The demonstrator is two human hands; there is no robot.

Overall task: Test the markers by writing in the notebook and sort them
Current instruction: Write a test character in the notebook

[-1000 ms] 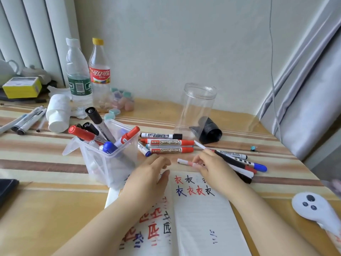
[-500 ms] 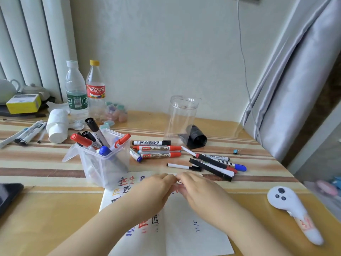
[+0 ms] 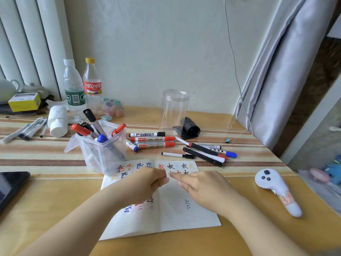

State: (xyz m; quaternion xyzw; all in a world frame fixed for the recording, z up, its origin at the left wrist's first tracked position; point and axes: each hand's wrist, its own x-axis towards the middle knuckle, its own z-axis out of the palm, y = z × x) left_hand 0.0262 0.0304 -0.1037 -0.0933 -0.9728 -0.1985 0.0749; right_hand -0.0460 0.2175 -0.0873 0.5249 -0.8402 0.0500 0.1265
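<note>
Fingers (image 3: 162, 179) of the left hand (image 3: 145, 183) and right hand (image 3: 204, 187) pinch a thin marker (image 3: 170, 174) over the notebook (image 3: 184, 215), apparently uncapping it; remaining markers (image 3: 155, 142) lie on the counter (image 3: 55, 200) beyond.

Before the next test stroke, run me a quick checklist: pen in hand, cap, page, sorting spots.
1. Pen held: cannot tell. Left hand and right hand meet over the notebook; whatever they pinch is hidden.
2. Cap off: cannot tell, fingers cover it.
3. Page open and flat: ok.
4. Blank writing space: ok, lower right page is mostly bare.
5. Square clear bin upright, markers inside: ok.
6. Round clear jar upright and open-topped: ok.
</note>
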